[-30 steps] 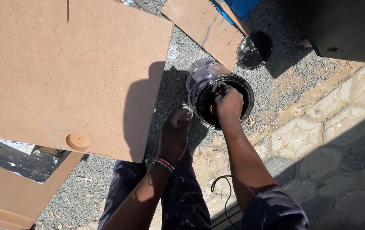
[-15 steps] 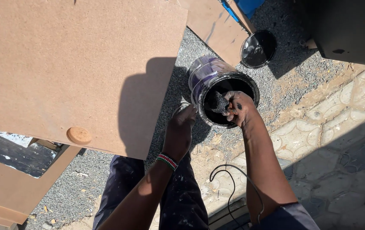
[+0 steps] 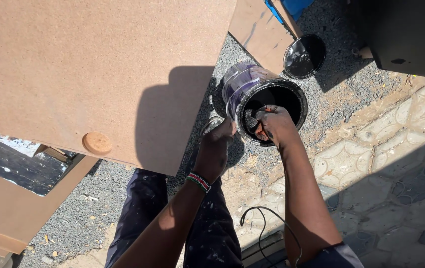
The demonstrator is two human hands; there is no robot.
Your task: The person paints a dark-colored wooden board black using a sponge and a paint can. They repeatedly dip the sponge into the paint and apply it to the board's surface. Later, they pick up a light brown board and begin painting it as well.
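Your hands work at an open paint can on the gravel.

Your right hand [image 3: 274, 124] reaches over the can [image 3: 252, 94], grip clamped on a dark sponge [image 3: 250, 120] at its rim. Your left hand [image 3: 215, 149] steadies the can's side, fingers pressed against it. The lid [image 3: 304, 56] lies beyond, just past a brown board [image 3: 88, 74].
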